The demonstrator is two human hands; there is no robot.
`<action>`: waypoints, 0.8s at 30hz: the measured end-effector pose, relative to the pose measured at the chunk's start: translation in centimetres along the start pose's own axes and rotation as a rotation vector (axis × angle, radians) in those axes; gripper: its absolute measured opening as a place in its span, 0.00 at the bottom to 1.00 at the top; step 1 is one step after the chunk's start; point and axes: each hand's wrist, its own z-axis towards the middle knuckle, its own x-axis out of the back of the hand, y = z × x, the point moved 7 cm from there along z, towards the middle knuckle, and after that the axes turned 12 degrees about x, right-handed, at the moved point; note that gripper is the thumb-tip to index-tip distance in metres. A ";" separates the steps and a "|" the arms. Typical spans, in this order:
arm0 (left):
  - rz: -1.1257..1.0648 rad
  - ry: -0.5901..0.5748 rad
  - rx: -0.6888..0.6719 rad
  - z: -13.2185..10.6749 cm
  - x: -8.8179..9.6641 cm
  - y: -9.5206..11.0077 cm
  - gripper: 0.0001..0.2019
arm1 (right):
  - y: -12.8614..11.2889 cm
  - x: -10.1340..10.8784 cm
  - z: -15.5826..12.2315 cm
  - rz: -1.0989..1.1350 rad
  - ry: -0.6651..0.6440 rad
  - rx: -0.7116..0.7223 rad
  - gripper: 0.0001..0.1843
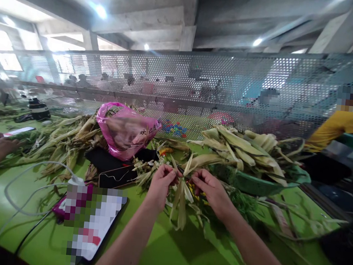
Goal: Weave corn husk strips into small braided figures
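Both hands hold a small bundle of pale corn husk strips (182,204) above the green table. Several strips hang down from it and one points upward. My left hand (163,183) pinches the bundle from the left, thumb against fingers. From the right, my right hand (210,189) is closed in a pinch at the bundle's upper part. Just behind the hands lie a heap of husk scraps (147,173) and a small orange-yellow thing (165,151). The exact grip point between the fingertips is too small to make out.
A green basin (253,182) heaped with corn husks (243,149) stands right. Left are a pink plastic bag (126,132), a dark phone (117,177), a tablet-like device (101,225), and a power strip (71,201) with cables. Another person's hands (0,144) are far left; a perforated metal screen (181,87) stands behind.
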 end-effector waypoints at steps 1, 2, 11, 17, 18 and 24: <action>0.061 0.019 -0.037 0.1 0.1 0.2 0.12 | 0.2 0.0 0.0 -0.002 0.001 0.004 0.16; 0.118 0.041 -0.073 0.1 0.3 0.5 0.10 | 0.3 0.0 0.0 -0.005 0.004 0.004 0.14; 0.366 0.021 -0.172 0.3 0.2 1.3 0.04 | -0.2 -0.8 -0.7 0.003 -0.105 -0.163 0.16; 0.495 -0.020 -0.188 0.2 -0.6 0.8 0.04 | -1.1 -1.2 -1.7 -0.024 -0.293 -0.312 0.15; 0.500 -0.021 -0.195 0.2 -0.6 0.8 0.04 | -1.2 -1.3 -1.8 -0.011 -0.309 -0.320 0.15; 0.441 -0.077 -0.107 -0.1 -1.2 0.3 0.08 | -1.5 -0.9 -1.5 0.121 -0.226 -0.273 0.18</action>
